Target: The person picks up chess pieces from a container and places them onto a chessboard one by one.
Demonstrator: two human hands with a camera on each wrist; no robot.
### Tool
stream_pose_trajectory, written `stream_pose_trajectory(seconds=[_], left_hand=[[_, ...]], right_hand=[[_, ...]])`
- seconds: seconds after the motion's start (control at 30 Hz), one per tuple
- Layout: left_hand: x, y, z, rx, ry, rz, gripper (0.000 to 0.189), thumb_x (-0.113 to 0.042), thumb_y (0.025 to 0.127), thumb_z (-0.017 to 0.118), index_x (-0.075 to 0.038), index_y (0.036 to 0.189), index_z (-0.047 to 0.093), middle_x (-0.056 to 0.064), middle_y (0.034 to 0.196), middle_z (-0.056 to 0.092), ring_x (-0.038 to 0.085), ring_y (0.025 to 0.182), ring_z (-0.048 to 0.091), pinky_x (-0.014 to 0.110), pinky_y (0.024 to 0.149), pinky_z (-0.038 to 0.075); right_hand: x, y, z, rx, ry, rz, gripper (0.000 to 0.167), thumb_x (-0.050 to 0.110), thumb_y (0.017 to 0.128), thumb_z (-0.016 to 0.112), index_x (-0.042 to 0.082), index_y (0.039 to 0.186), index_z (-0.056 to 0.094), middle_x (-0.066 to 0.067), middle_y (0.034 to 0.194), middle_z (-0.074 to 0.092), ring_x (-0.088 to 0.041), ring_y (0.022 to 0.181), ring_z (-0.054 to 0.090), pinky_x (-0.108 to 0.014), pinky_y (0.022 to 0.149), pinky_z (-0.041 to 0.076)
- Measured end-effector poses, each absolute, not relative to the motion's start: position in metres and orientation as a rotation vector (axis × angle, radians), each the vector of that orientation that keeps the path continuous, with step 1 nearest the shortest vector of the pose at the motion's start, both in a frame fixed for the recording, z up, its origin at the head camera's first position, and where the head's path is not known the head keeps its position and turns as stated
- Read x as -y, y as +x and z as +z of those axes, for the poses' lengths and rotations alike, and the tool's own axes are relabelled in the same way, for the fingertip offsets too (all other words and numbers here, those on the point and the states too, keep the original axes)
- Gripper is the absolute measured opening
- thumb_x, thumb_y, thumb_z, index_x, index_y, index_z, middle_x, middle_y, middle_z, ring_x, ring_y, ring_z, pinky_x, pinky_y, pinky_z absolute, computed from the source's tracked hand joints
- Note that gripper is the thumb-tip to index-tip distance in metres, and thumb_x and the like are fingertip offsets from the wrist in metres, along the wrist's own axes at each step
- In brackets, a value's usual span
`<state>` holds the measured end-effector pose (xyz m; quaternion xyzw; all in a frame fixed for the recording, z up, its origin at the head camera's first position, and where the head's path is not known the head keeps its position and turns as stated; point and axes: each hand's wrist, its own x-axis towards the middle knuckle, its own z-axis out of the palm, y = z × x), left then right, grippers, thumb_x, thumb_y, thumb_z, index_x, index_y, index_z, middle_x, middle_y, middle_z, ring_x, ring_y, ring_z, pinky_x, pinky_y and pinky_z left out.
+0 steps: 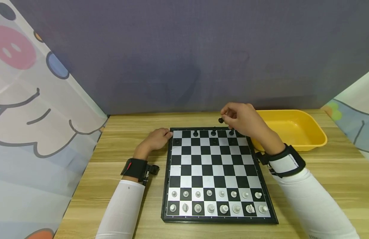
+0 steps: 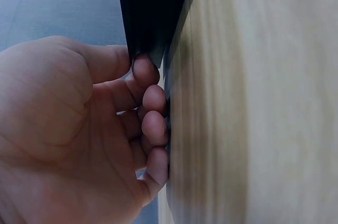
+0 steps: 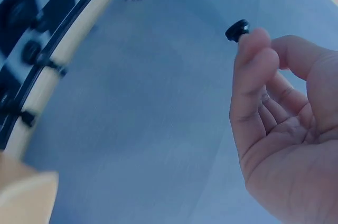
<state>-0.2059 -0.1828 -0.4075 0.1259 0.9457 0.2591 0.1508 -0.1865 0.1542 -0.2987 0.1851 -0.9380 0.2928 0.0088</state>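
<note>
Chess piece (image 1: 220, 120), black, pinched between thumb and fingertips of right hand (image 1: 244, 120), aloft near the tabletop's (image 1: 129, 132) far edge, just beyond the chessboard (image 1: 207, 170). I read left hand (image 1: 155, 139), fingers curled, gripping the chessboard's left edge by its far corner. Yellow tray (image 1: 291, 128) sits toward the tabletop's far right corner. White pieces (image 1: 224, 209) fill two near rows.

I get open lane across middle of board (image 1: 206, 160), between white pieces (image 1: 211, 208) and black pieces (image 1: 213, 133). Wall (image 1: 184, 66) stands behind far edge. Right hand (image 1: 243, 119), pinching piece (image 1: 221, 120), blocks that edge; right forearm (image 1: 315, 199) and tub (image 1: 288, 124) hem right side. Left hand (image 1: 155, 138) crowds left edge; table (image 1: 112, 159) beyond offers me room.
</note>
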Motion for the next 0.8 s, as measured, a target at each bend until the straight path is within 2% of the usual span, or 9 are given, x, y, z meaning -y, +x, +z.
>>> stream_pose_trajectory(seconds=[0.2, 0.3, 0.5, 0.63, 0.8], left_hand=[[0.182, -0.206, -0.408, -2.715, 0.362, 0.747, 0.035, -0.033, 0.112, 0.038, -0.01, 0.094, 0.057, 0.012, 0.096, 0.06, 0.032, 0.102, 0.059, 0.05, 0.095, 0.043], [0.182, -0.206, -0.409, -2.713, 0.36, 0.75, 0.035, -0.033, 0.112, 0.037, -0.01, 0.095, 0.058, 0.011, 0.097, 0.06, 0.031, 0.104, 0.059, 0.049, 0.095, 0.043], [0.18, -0.207, -0.41, -2.71, 0.364, 0.748, 0.036, -0.033, 0.112, 0.038, -0.012, 0.087, 0.052, 0.005, 0.081, 0.049, 0.025, 0.082, 0.052, 0.04, 0.08, 0.039], [0.179, -0.207, -0.41, -2.714, 0.353, 0.742, 0.036, -0.034, 0.112, 0.038, -0.013, 0.086, 0.051, 0.005, 0.08, 0.048, 0.024, 0.079, 0.051, 0.038, 0.077, 0.039], [0.179, -0.208, -0.41, -2.731, 0.356, 0.727, 0.036, -0.034, 0.112, 0.038, -0.012, 0.089, 0.055, 0.007, 0.085, 0.054, 0.027, 0.087, 0.056, 0.044, 0.085, 0.042]], right_hand=[[-0.118, -0.195, -0.297, 3.004, 0.754, 0.857, 0.021, 0.01, 0.097, 0.067, 0.005, 0.118, 0.069, -0.007, 0.094, 0.074, -0.019, 0.078, 0.067, -0.036, 0.073, 0.053], [-0.101, -0.2, -0.3, 3.018, 0.85, 0.851, 0.024, 0.009, 0.096, 0.069, 0.003, 0.12, 0.07, -0.008, 0.096, 0.075, -0.019, 0.08, 0.068, -0.037, 0.077, 0.055], [-0.078, -0.209, -0.311, 3.003, 1.029, 0.71, 0.024, 0.011, 0.097, 0.07, 0.004, 0.12, 0.072, -0.007, 0.1, 0.075, -0.018, 0.083, 0.069, -0.039, 0.08, 0.055], [-0.067, -0.213, -0.321, 2.984, 1.113, 0.588, 0.015, 0.012, 0.097, 0.071, 0.006, 0.111, 0.075, -0.005, 0.096, 0.073, -0.017, 0.079, 0.067, -0.038, 0.075, 0.054], [-0.055, -0.22, -0.335, 2.993, 1.145, 0.499, 0.007, 0.011, 0.097, 0.07, 0.008, 0.098, 0.076, -0.002, 0.09, 0.071, -0.014, 0.071, 0.062, -0.032, 0.067, 0.049]])
